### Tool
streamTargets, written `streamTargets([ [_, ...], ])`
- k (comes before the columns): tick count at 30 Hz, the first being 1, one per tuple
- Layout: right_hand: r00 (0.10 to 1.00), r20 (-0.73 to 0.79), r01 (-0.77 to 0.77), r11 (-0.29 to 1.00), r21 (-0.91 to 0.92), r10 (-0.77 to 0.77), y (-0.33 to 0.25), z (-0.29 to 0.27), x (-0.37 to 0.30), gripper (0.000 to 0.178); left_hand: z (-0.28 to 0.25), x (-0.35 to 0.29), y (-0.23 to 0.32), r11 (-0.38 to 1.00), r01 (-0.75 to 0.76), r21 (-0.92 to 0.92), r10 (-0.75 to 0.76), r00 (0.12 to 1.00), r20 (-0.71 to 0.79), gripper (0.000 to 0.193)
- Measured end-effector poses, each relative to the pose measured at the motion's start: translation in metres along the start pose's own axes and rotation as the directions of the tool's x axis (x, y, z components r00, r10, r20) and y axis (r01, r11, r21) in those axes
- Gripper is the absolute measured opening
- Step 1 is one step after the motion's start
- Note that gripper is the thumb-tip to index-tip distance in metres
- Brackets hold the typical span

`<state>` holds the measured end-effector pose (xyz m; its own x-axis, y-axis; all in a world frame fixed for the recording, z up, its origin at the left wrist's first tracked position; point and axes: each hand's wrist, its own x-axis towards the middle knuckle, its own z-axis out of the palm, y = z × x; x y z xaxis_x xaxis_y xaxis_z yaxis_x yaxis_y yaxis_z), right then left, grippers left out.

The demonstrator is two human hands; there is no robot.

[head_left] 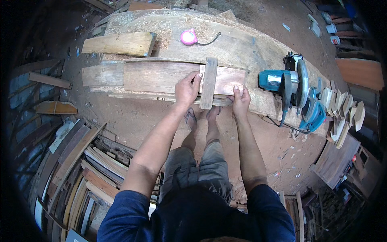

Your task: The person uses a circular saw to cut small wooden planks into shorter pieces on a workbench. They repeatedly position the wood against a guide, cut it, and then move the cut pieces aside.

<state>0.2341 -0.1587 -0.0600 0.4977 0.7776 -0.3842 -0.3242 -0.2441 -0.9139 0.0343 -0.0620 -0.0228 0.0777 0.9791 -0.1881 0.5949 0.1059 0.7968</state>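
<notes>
A reddish, smooth short board lies on the workbench at the end of a longer brown board. Across the short board rests a narrow grey-brown wooden strip, its near end sticking out past the bench edge. My left hand grips the boards just left of the strip, thumb on top and the other fingers partly hidden. With thumb and fingers, my right hand holds the near right corner of the short board.
A blue circular saw stands on the bench to the right, a second blue power tool beside it. Farther back are a pink tape measure and a thick plank. Stacked lumber fills the lower left; wood offcuts lie at right.
</notes>
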Motion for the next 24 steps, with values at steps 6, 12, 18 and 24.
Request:
streamTargets([
  [6, 1.000, -0.006, -0.013, 0.999, -0.029, 0.013, -0.005, 0.001, -0.001, 0.023, 0.007, 0.001, 0.002, 0.995, 0.010, 0.104, -0.008, 1.000, -0.019, 0.032],
  [12, 0.997, 0.000, -0.076, 0.997, 0.021, 0.076, -0.009, 0.001, -0.004, 0.024, 0.009, 0.000, 0.000, 0.997, -0.023, 0.072, 0.027, 0.998, -0.057, 0.029],
  [18, 1.000, 0.026, -0.016, 1.000, -0.025, 0.017, 0.006, -0.015, 0.007, 0.029, 0.014, -0.001, 0.010, 0.990, 0.031, 0.138, -0.023, 0.998, -0.056, 0.029],
  [24, 0.996, 0.067, 0.058, 0.994, -0.095, -0.051, 0.012, -0.016, 0.018, 0.038, 0.022, 0.005, 0.001, 0.994, -0.085, 0.065, 0.094, 0.986, -0.136, 0.031],
])
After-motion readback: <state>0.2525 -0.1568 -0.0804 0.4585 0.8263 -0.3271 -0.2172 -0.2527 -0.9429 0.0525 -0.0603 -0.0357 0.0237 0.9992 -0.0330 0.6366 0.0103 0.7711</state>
